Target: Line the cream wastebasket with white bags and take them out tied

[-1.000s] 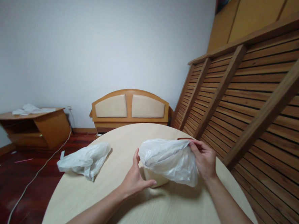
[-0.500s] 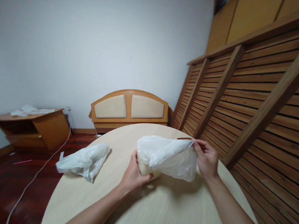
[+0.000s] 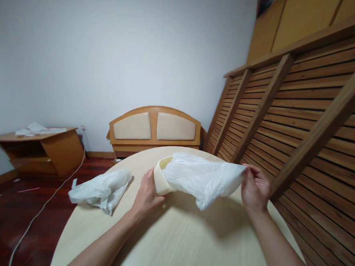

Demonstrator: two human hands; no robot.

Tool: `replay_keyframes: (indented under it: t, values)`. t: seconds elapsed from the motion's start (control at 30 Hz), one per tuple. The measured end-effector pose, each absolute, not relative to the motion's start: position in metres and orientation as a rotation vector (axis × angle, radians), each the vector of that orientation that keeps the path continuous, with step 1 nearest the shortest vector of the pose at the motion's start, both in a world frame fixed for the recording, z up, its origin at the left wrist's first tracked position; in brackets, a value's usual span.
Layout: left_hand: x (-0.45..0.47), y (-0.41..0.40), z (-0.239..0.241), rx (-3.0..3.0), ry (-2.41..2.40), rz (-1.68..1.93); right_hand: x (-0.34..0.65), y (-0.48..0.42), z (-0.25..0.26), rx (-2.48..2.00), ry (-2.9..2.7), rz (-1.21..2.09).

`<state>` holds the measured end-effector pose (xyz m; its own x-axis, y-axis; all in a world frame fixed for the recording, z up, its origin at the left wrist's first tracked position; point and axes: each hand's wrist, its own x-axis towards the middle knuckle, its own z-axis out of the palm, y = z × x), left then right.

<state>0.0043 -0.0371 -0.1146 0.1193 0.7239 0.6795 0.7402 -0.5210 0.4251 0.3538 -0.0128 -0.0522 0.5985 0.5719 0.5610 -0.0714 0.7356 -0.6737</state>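
We see both hands raised over the table [image 3: 188, 246], well apart from each other. The left hand [image 3: 145, 193] is clamped on a cream bowl [image 3: 160, 176], fingers wrapped round its wall. The bowl is tipped on its side, with its rim facing up and left. It is off the table, above the far middle. A white bag [image 3: 201, 176] covers most of the bowl, and only the rim end sticks out. The right hand [image 3: 254, 190] pinches the bag's other end between thumb and fingers, above the table's far right part. The bag is stretched between the bowl and the right hand. Its slack middle sags to a point toward the table, but we cannot tell if it touches the top. A shadow lies on the table under it.

A second bag [image 3: 102, 188], crumpled, lies at the table's left edge, partly hanging past it and apart from the left hand. Beyond the table's far edge a padded bench [image 3: 155, 129] stands at the wall. Left of the table is a low cabinet [image 3: 44, 149] with a white sheet [image 3: 35, 129] on top. A cable [image 3: 46, 205] runs over the floor between the cabinet and the table. Right of the table stands a slatted wood panel [image 3: 301, 116].
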Motion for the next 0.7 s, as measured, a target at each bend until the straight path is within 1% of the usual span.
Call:
replay_keyframes:
  t: [0.23, 0.43, 0.7]
  values:
    - [-0.004, -0.032, -0.118, -2.357, -1.474, -1.432, 0.372, 0.005, -0.058, -0.763, -0.738, 0.36]
    - [-0.009, -0.031, -0.121, -2.351, -1.431, -1.297, 0.396, 0.02, -0.074, -0.85, -0.744, 0.328]
    - [-0.009, -0.031, -0.12, -2.216, -1.389, -1.165, 0.405, 0.022, -0.077, -0.931, -0.789, 0.265]
